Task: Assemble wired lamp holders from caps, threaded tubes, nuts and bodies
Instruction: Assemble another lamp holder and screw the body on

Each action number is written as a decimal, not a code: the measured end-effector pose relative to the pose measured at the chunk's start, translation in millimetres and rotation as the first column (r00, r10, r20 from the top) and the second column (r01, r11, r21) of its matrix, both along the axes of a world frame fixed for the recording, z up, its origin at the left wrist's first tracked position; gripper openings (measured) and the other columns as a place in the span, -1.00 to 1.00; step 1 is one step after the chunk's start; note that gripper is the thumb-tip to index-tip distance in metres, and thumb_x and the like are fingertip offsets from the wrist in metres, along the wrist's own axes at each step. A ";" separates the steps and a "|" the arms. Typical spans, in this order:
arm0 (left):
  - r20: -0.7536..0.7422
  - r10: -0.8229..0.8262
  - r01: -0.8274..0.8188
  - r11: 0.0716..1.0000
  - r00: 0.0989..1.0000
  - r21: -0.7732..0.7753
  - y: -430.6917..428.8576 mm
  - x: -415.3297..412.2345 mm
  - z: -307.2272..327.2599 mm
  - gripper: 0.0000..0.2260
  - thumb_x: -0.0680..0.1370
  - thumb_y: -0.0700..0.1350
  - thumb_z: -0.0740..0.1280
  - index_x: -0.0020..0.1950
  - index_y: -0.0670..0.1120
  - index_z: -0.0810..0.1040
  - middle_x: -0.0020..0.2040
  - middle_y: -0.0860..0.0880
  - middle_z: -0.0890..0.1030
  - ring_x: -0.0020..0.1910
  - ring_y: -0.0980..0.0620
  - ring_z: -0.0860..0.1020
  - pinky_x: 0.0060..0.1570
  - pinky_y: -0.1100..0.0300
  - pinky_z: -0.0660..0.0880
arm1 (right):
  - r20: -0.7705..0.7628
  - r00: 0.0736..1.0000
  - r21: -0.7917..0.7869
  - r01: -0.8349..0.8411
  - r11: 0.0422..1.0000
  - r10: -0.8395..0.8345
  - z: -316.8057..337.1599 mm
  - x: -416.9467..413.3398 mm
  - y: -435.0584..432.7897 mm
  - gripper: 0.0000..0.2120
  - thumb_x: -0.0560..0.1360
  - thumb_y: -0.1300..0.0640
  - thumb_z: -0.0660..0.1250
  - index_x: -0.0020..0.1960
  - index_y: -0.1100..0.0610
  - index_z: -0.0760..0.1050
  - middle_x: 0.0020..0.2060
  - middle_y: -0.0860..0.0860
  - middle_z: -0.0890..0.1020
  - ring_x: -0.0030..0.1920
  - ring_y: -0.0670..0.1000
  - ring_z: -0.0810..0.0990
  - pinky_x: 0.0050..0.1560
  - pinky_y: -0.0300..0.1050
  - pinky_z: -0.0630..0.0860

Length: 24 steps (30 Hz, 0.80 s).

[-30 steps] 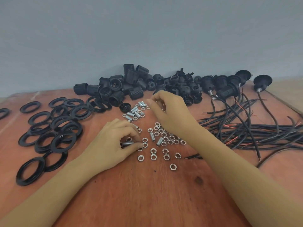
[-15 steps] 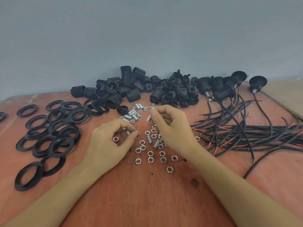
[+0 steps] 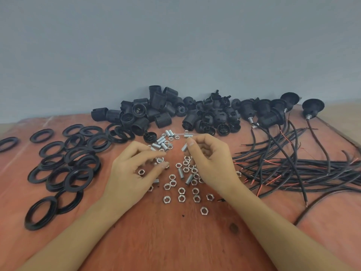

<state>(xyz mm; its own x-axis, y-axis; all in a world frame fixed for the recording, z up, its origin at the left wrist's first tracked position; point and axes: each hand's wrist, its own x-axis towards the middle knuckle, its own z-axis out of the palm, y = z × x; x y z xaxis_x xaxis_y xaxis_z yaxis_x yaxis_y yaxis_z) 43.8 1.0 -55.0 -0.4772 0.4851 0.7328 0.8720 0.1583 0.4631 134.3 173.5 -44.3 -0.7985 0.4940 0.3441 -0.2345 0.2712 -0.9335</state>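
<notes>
Right grip point(image 3: 212, 161): fingers curled, thumb and forefinger pinching one threaded tube point(image 3: 184, 147) just above the centre of the frame. The tube is tilted, its lower end pointing toward the left grip point(image 3: 132, 171).

Left grip: fingers curled, thumb and forefinger closed on a small silver part point(image 3: 160, 159). Motion blur prevents telling whether this part is a nut or a tube end. The two grips are near each other but apart.

Parts layout on the bench point(image 3: 175, 243):

1. Loose nuts point(image 3: 181, 192) lie scattered at the centre of the frame, below and between the grips. Two short tubes lie among them.
2. A cluster of spare tubes point(image 3: 162, 142) lies just above the left grip's fingertips.
3. One black cap point(image 3: 150, 137) sits just left of that cluster.
4. Black rings point(image 3: 78, 173) cover the left of the frame, many of them overlapping.
5. A heap of threaded black bodies point(image 3: 156, 114) lies at upper centre, against the grey wall point(image 3: 175, 45).
6. A second heap of black caps point(image 3: 214, 118) lies directly right of the bodies.
7. Wired lamp holders point(image 3: 269, 114) stand at upper right. Their black cables point(image 3: 293, 165) run down and right across the bench, with red and bare conductor ends showing near the right wrist.
</notes>
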 end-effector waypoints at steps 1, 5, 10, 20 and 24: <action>0.006 -0.002 0.002 1.000 1.000 0.007 0.4 0.1 -0.5 -0.84 0.46 -0.08 0.46 0.03 -0.03 0.66 -0.13 0.10 0.53 -0.20 0.18 0.50 -0.12 0.38 0.41 | 0.001 1.000 -0.001 -0.012 1.000 0.012 -0.3 -0.1 -1.0 -0.89 0.57 0.14 0.34 -0.12 0.03 0.58 -0.30 -0.02 0.68 -0.30 -0.04 0.62 -0.23 -0.18 0.56; 0.068 -0.013 0.011 0.999 0.998 0.031 0.9 2.1 -0.7 -0.85 0.48 -0.08 0.46 0.04 0.00 0.65 -0.14 0.16 0.56 -0.24 0.13 0.54 -0.13 0.36 0.42 | -0.005 0.995 -0.024 -0.099 0.995 0.099 -1.1 0.0 -7.2 -0.88 0.57 0.17 0.34 -0.12 0.04 0.60 -0.29 -0.04 0.69 -0.30 -0.16 0.63 -0.22 -0.25 0.55; 0.257 -0.044 0.020 0.995 0.965 0.093 0.6 6.5 1.6 -0.83 0.46 0.03 0.41 0.03 0.10 0.62 -0.19 0.15 0.62 -0.22 0.12 0.56 -0.13 0.36 0.46 | -0.059 0.971 -0.146 -0.239 0.960 0.233 1.6 2.8 -16.2 -0.85 0.58 0.27 0.31 -0.10 0.12 0.61 -0.27 -0.01 0.71 -0.39 -0.16 0.59 -0.35 -0.34 0.49; 0.418 -0.143 0.075 0.982 0.897 0.173 -0.7 7.5 -1.6 -0.79 0.43 0.03 0.44 0.05 0.07 0.66 -0.16 -0.03 0.69 -0.24 0.10 0.63 -0.14 0.29 0.54 | -0.010 0.961 -0.063 -0.275 0.959 0.275 -2.2 4.4 -17.6 -0.80 0.57 0.30 0.31 0.02 0.04 0.63 -0.21 -0.01 0.72 -0.39 -0.20 0.57 -0.35 -0.36 0.46; 0.412 -0.169 0.114 0.981 0.896 0.155 -2.6 7.4 -1.0 -0.78 0.46 0.02 0.43 0.09 0.09 0.67 -0.13 0.03 0.68 -0.22 0.13 0.62 -0.14 0.33 0.51 | 0.012 0.969 0.039 -0.247 0.968 0.247 -3.5 4.7 -16.7 -0.80 0.58 0.27 0.31 0.07 0.02 0.63 -0.20 -0.04 0.70 -0.37 -0.18 0.53 -0.34 -0.26 0.47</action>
